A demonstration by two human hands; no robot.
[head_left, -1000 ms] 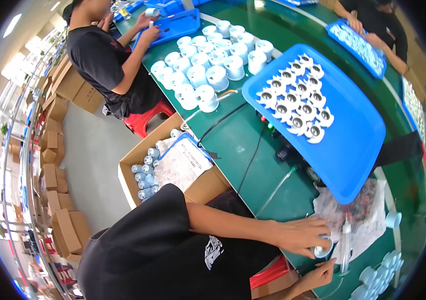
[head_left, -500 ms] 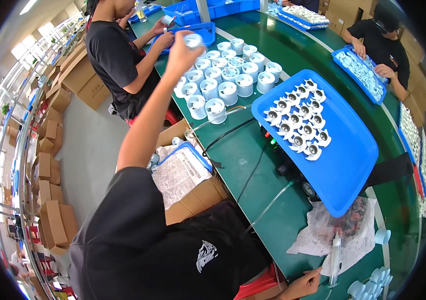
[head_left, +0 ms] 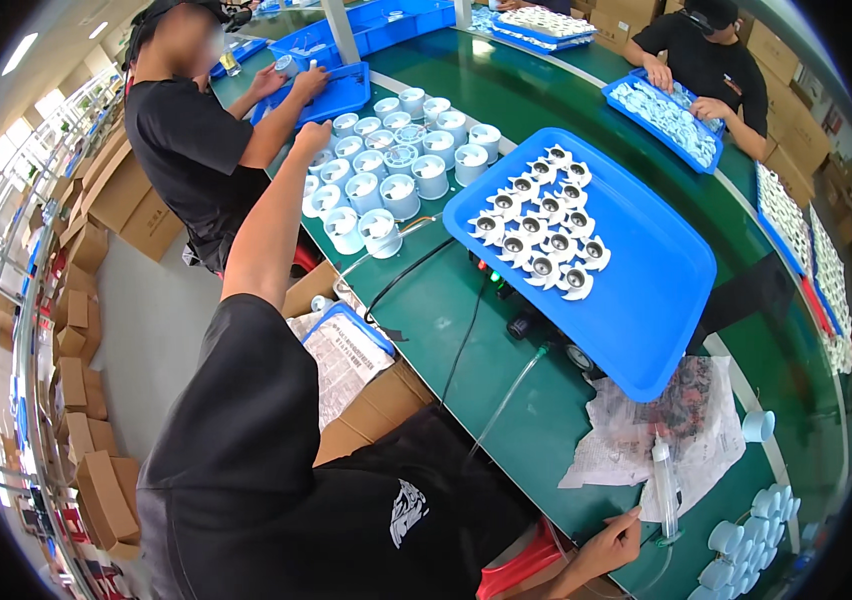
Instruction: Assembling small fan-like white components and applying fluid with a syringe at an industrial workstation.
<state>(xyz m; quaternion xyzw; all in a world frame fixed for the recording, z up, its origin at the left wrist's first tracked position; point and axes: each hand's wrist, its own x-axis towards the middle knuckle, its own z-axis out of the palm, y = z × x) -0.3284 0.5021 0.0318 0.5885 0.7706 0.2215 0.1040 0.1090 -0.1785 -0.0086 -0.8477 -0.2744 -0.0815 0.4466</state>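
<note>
My left hand (head_left: 312,140) is stretched far out to the near-left corner of the pale blue cups (head_left: 399,197), which stand upright in close rows on the green worktable (head_left: 426,315), white inserts showing in their open tops; its fingers are bent down over the edge of the group, and I cannot tell whether they grasp a cup there or have released it. My right hand (head_left: 613,545) is low at the table's near edge, fingers curled, the index finger pointing toward the clear syringe (head_left: 664,490) just beside it; whether those fingers pinch anything I cannot make out. The syringe lies on a dark-stained sheet of newspaper (head_left: 721,440), with a lone pale blue cup (head_left: 758,427) near the sheet's far corner and a cluster of similar cups (head_left: 726,538) at the lower right. Between my hands, a blue tray (head_left: 636,340) bears white finned rotors (head_left: 546,238) with dark round centres, grouped at its left side. A clear tube (head_left: 509,398) and a black cable (head_left: 401,275) cross the table, and a cardboard box (head_left: 376,405) stands below my outstretched arm. One co-worker (head_left: 186,125) works at the upper left, another (head_left: 721,65) at the upper right, hands at a blue tray of pale blue pieces (head_left: 668,122)
</note>
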